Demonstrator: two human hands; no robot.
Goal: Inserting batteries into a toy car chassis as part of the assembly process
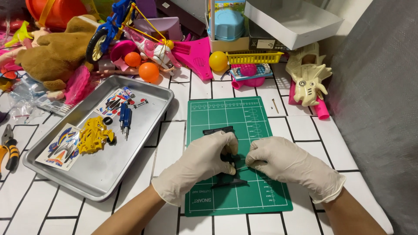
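Over the green cutting mat [244, 130], both gloved hands, left hand [202, 159] and right hand [283, 161], pinch a black toy part [226, 167], its long axis seemingly running away from the person.

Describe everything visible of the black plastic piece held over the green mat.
The black plastic piece looks like a dark, matte toy frame of thin flat bars. It sits low over the green cutting mat, mostly hidden by gloves. The left hand grips its upper part; the right hand pinches its right side. A pointed bar juts out below at the mat, and a flat strip shows above the left fingers.
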